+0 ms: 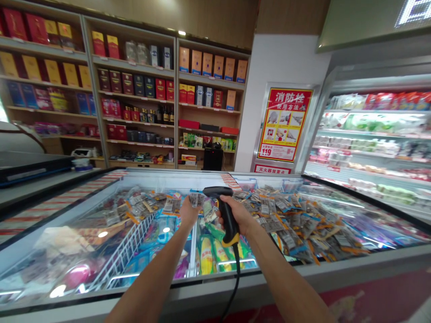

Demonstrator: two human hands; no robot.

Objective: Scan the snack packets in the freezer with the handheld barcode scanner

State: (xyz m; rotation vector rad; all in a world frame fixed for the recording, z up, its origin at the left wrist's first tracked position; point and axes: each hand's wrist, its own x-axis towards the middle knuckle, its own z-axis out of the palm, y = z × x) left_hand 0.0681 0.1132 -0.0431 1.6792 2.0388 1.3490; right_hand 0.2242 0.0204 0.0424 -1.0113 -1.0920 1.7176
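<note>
Both my arms reach over an open chest freezer (303,273) full of packaged frozen goods. My right hand (239,216) is wrapped round the grip of a black and yellow barcode scanner (225,211), whose head points toward the left and whose cable hangs down toward me. My left hand (188,211) holds up a small clear packet (197,198) right in front of the scanner's head. Below my hands lie yellow corn packs (212,255) and other bags.
White wire dividers (124,251) split the freezer into sections, with sliding glass lids (60,224) on the left side. Wooden shelves (134,94) of boxed goods line the back wall. A refrigerated display case (373,139) stands at the right, beside a red fire-hydrant sign (284,124).
</note>
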